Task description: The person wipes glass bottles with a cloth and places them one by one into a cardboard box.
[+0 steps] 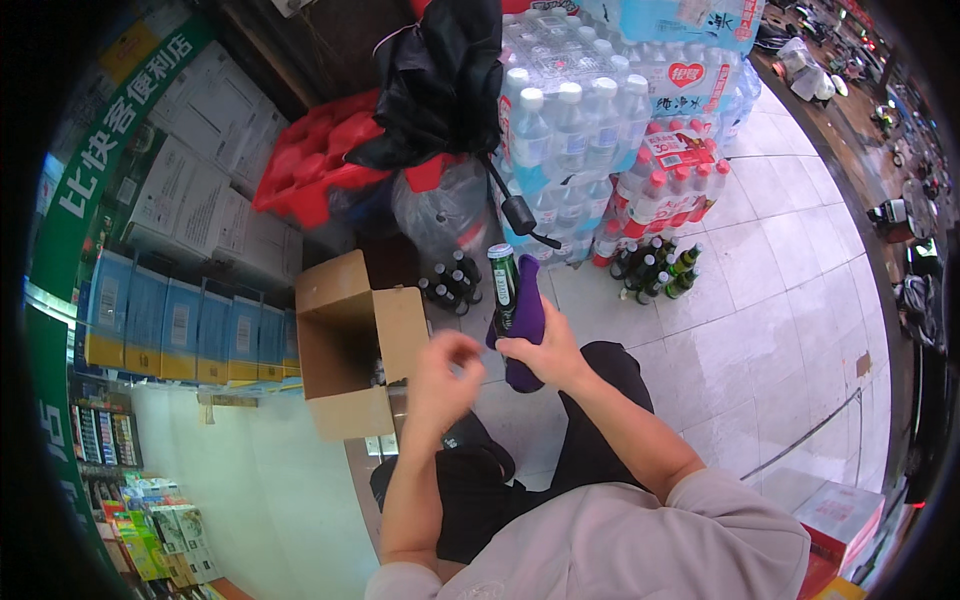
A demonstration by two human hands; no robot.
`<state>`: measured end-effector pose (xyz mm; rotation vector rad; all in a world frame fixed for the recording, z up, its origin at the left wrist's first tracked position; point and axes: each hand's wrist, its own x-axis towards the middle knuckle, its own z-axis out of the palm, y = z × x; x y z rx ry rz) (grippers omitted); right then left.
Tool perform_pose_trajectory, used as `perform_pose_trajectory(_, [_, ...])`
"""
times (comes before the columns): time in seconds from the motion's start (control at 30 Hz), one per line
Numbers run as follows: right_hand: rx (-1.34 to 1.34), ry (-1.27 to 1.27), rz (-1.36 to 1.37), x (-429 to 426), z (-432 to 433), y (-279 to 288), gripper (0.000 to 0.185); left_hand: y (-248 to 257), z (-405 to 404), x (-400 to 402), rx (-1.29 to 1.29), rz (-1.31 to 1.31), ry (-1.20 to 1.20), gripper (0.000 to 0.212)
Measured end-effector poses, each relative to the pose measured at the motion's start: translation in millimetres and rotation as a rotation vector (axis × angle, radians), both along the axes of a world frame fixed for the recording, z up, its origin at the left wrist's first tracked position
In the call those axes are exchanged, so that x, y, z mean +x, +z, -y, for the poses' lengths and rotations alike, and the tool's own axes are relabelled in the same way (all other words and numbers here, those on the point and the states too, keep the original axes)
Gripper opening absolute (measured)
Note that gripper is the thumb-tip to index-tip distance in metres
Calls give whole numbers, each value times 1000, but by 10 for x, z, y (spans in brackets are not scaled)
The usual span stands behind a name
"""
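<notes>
My right hand (551,349) grips a green glass bottle (503,281) through a folded purple cloth (529,300). The bottle stands nearly upright, its pale cap on top, and the cloth hides part of its body. To its left, my left hand (448,375) is blurred and loosely curled, with a gap between thumb and finger and nothing seen in it. Beside that hand, an open cardboard box (334,345) has its flaps spread; its inside is dark. Dark capped bottles (452,285) stand on the floor beyond the box. Another group of green bottles (660,270) stands farther right.
Shrink-wrapped packs of water bottles (574,127) are stacked ahead, alongside red-capped bottle packs (671,176). A black folded umbrella (442,82) hangs over a red plastic crate (322,157). Blue-and-yellow cartons (195,326) line the left. A red-and-silver box (840,521) sits at lower right.
</notes>
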<state>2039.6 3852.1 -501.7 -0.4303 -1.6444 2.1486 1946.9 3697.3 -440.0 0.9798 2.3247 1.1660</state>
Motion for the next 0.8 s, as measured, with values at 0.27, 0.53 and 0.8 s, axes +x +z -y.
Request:
perform_pose_trajectory(0.27, [-707,741,51,144,182,-168,70,-82,-286,-376,605,736,-179,23])
perform_pose_trajectory(0.53, [483,349,246,-48,207,329,58,-273,-378,-118,589,487,308,24])
perform_pose_trajectory(0.8, [1036,-145,-79,72,408,107,74,-205,-194,-247,1046,752,564,25])
